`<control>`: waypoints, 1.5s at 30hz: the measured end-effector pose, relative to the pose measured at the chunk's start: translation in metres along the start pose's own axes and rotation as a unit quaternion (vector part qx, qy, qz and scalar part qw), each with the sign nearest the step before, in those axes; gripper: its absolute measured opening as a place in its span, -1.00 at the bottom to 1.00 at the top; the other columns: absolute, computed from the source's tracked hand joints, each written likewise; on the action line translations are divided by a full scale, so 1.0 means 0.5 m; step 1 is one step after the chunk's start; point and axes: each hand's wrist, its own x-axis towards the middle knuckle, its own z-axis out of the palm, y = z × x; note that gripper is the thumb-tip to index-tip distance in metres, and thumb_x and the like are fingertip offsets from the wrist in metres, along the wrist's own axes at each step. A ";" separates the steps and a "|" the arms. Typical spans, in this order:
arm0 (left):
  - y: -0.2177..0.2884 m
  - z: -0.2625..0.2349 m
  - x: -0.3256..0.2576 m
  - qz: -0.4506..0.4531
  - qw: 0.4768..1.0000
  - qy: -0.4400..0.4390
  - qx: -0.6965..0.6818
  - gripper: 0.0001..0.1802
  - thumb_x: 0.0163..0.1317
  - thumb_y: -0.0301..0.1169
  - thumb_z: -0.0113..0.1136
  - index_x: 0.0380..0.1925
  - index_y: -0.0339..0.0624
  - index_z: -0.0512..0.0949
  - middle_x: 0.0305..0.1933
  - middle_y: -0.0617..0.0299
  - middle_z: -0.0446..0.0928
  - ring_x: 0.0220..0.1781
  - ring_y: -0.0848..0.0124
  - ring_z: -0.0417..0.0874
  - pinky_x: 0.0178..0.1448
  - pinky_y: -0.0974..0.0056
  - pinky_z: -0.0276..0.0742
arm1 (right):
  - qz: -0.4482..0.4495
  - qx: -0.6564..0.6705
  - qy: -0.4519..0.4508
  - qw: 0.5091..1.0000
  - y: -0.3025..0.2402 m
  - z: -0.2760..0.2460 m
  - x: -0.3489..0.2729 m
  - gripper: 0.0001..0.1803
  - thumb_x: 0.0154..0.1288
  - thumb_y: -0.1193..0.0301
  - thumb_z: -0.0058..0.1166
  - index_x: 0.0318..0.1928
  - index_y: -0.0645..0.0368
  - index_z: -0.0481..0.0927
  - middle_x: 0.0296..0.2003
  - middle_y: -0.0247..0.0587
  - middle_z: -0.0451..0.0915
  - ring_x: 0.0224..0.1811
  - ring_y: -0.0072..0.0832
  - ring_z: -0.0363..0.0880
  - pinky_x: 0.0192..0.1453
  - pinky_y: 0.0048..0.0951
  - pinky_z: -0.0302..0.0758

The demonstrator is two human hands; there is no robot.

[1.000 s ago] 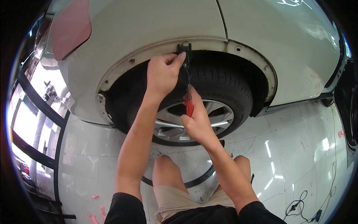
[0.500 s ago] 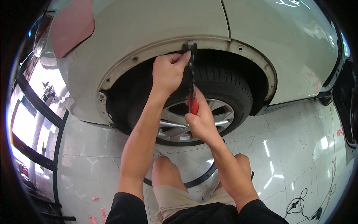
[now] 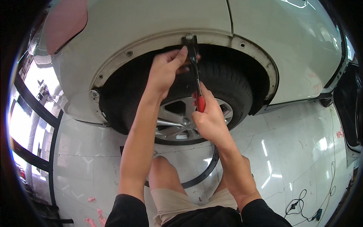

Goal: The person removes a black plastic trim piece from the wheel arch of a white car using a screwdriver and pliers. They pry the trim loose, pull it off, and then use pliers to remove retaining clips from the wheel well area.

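Observation:
My right hand (image 3: 211, 119) is wrapped round the red handle of a hand tool (image 3: 201, 104). Its thin metal shaft runs up to a flat black forked piece (image 3: 193, 44) set against the lip of the wheel arch (image 3: 211, 38). A round fastener or hole shows at the top of that piece. My left hand (image 3: 164, 72) is at the black piece, thumb on its left edge and fingers curled behind it, slightly blurred. Below, the tyre (image 3: 236, 81) and its silver wheel (image 3: 177, 109) are partly covered by my arms.
A pale car body panel (image 3: 159, 19) surrounds the arch, with a red light at upper left. A curved black trim strip (image 3: 206, 174) lies on the tiled floor between my legs. Cables (image 3: 298, 204) lie at lower right, pink scraps (image 3: 100, 217) at lower left.
My left fingers have shifted from a tight pinch to a looser wrap behind the black piece. The red handle has moved slightly right in my right hand. The view has shifted a little.

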 end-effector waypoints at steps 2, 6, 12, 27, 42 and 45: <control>-0.013 0.010 -0.031 -0.033 0.996 -0.075 -0.043 -0.47 0.49 -0.09 0.09 0.20 -0.33 0.49 0.08 0.11 0.67 0.19 0.34 0.62 0.27 0.25 0.43 | -0.001 -0.012 0.009 1.000 0.004 -0.004 0.001 -0.18 -0.03 0.64 -0.01 0.38 0.44 0.23 0.00 0.23 0.42 0.06 0.10 0.44 0.27 -0.19 0.35; -0.042 0.041 -0.064 0.005 0.997 -0.076 -0.002 -0.37 0.45 -0.06 0.14 0.29 -0.34 0.39 0.16 0.03 0.61 0.28 0.27 0.54 0.38 0.16 0.36 | -0.012 -0.022 0.018 1.000 0.012 -0.004 0.014 -0.22 -0.01 0.64 0.01 0.35 0.44 0.27 -0.02 0.24 0.47 0.05 0.13 0.49 0.23 -0.19 0.39; -0.079 0.061 -0.052 0.037 0.998 -0.041 0.028 -0.33 0.29 -0.14 0.37 0.21 -0.38 0.38 0.01 0.06 0.62 0.07 0.38 0.58 0.14 0.27 0.50 | -0.079 0.055 0.021 0.995 0.068 0.006 0.058 -0.28 0.10 0.65 -0.01 0.37 0.31 0.33 -0.01 -0.11 0.57 -0.02 -0.44 0.52 0.16 -0.47 0.43; -0.115 0.099 -0.040 0.074 0.987 0.041 0.139 -0.75 0.28 -0.34 0.20 -0.30 -0.37 0.60 -0.29 0.08 0.70 -0.24 0.39 0.69 -0.08 0.28 0.56 | -0.172 0.017 0.052 0.984 0.072 0.000 0.068 -0.31 0.14 0.59 -0.04 0.36 0.36 0.28 0.05 0.10 0.60 0.15 -0.23 0.57 0.27 -0.39 0.41; 0.092 0.069 0.115 0.535 0.527 0.118 0.649 -0.50 0.38 -0.23 0.18 0.33 0.25 0.50 0.54 0.39 0.29 0.61 0.28 0.17 0.65 0.01 -0.09 | -0.043 -0.038 0.085 0.995 0.044 0.016 0.055 -0.66 0.07 0.48 0.06 -0.11 0.38 0.50 -0.39 0.13 0.57 -0.34 -0.02 0.57 -0.16 -0.22 0.49; 0.086 0.091 0.114 0.521 0.548 0.122 0.643 -0.50 0.40 -0.26 0.14 0.34 0.24 0.50 0.54 0.40 0.28 0.63 0.32 0.13 0.65 0.01 -0.10 | -0.036 -0.046 0.081 0.995 0.055 0.002 0.063 -0.65 0.08 0.46 0.06 -0.12 0.42 0.46 -0.37 0.27 0.57 -0.25 0.20 0.56 -0.12 -0.09 0.48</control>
